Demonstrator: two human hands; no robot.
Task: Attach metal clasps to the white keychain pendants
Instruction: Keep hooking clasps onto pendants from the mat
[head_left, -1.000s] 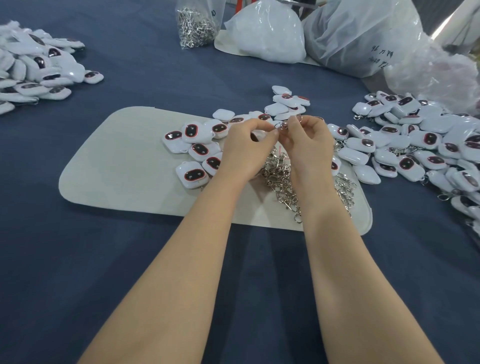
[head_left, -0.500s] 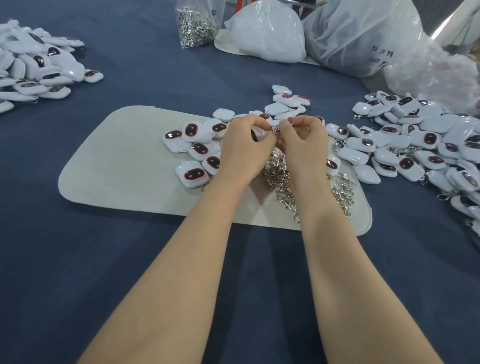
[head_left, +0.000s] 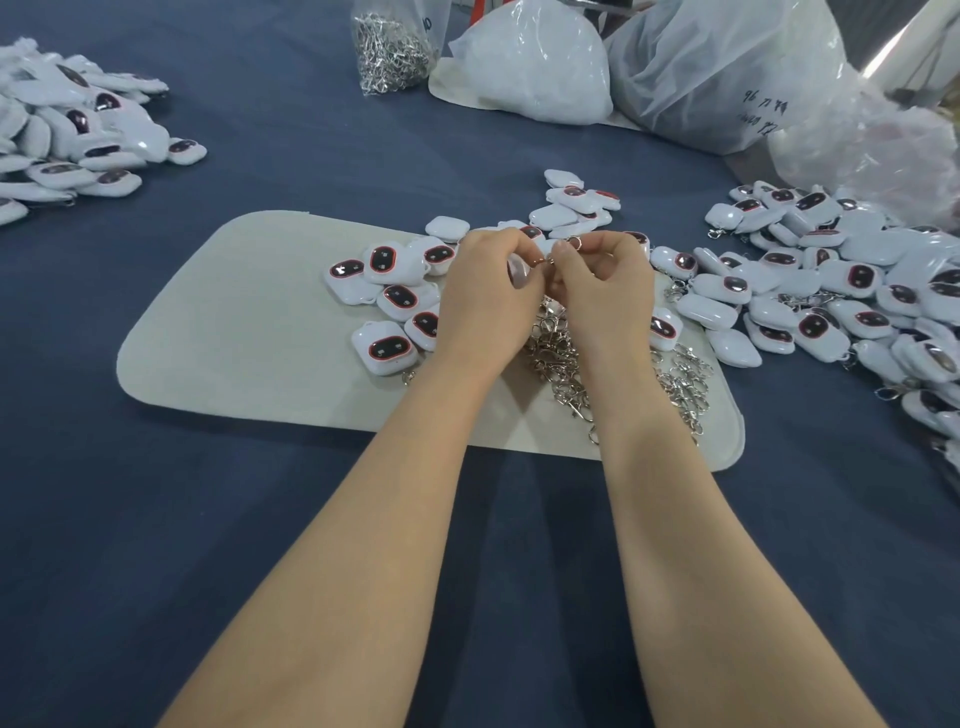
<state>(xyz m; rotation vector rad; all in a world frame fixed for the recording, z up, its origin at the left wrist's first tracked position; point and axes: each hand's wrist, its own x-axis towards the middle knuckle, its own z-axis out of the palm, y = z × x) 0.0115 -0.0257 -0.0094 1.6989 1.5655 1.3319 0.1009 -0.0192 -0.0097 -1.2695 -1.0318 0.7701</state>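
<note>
Fingers (head_left: 511, 244) of the left hand (head_left: 488, 301) curl tight round a white pendant (head_left: 517, 272) while the right hand (head_left: 605, 291) pinches a metal clasp (head_left: 573, 242) at its loop. Both are raised close together over the pale mat (head_left: 234, 322), presumably so the tiny ring can be seen and threaded. Loose clasps (head_left: 569, 364) lie just under the wrists and unfinished pendants (head_left: 387, 296) just beside the left hand — handy, I'd say, for the next one.
</note>
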